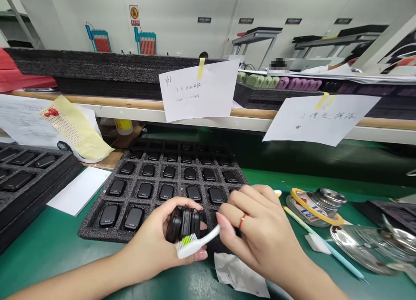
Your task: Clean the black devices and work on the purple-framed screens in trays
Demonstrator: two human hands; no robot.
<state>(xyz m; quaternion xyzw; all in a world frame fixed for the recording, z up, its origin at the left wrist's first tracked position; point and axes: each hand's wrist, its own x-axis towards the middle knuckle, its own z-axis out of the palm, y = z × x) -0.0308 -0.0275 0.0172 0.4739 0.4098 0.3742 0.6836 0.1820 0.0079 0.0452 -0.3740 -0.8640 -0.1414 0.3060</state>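
Observation:
My left hand (152, 237) is closed around several small black watch-like cases (186, 222), held side by side above the front of a foam tray. A white toothbrush (195, 244) with green and white bristles is gripped by its handle in my right hand (260, 226). Its bristle head lies against the lower edge of the cases, close to my left fingers. Behind both hands the black foam tray (94, 237) holds rows of similar black cases (144, 190), each in its own pocket. My right hand covers the tray's right front corner.
A second foam tray (35, 213) stands at left beside white paper (81, 191). On the right lie a light-blue pen-like tool (347, 261), a tape roll (299, 196) and glass jars (357, 248). Crumpled tissue (238, 276) lies in front. A shelf edge (247, 118) with taped notes crosses behind.

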